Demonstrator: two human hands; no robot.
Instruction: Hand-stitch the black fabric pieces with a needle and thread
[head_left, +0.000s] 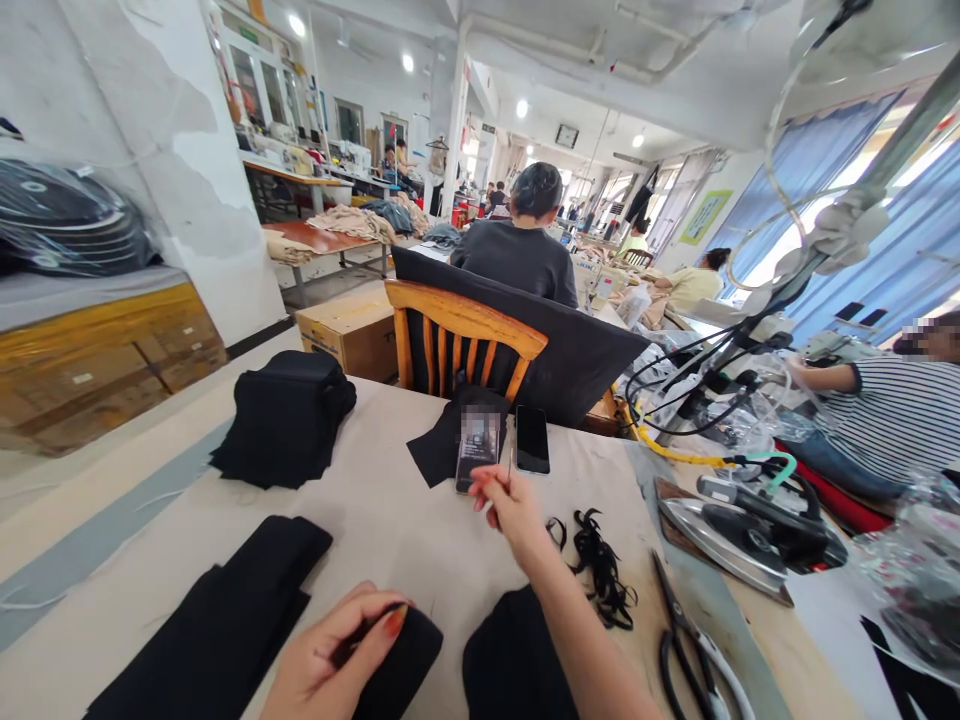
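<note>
Pinched between the thumb and fingers of my left hand (pixel 341 655) is a folded black fabric piece (pixel 405 655), held above the table near its front edge. My right hand (pixel 510 508) reaches forward with curled fingers to the lower edge of a lit phone (pixel 478 445). A thin upright line shows at its fingertips; whether that is a held tool I cannot tell. A second, dark-screened phone (pixel 532 440) lies just to the right. Under my right forearm is another black fabric piece (pixel 510 655). Beneath the lit phone lies a black cloth (pixel 435 445).
Black fabric stacks (pixel 285 420) and folded black pieces (pixel 217 620) lie left. Black trimmings (pixel 600 570), scissors (pixel 686 640) and an iron (pixel 750 535) on its board are at right. Beyond the table stand a wooden chair (pixel 465 330) and a seated person (pixel 517 250).
</note>
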